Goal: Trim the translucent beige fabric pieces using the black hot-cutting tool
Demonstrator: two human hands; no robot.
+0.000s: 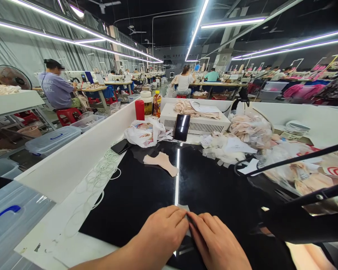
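Observation:
My left hand [165,227] and my right hand [215,238] meet low in the middle of the view, fingertips pinched together. Between them is a small, thin, translucent piece [183,207]; only its pale edge shows, and the fingers cover the rest. Both hands are closed on it, just over the glossy black tabletop [129,202]. Farther up the same surface lies a beige cut fabric piece [161,162], apart from the hands.
A black lamp arm [307,221] juts in from the right. Bagged fabric pieces [298,165] crowd that side. Pale elastic loops [104,168] lie at left. A phone [181,127] leans against a white box [197,122] at the back. Several people sit at sewing stations beyond.

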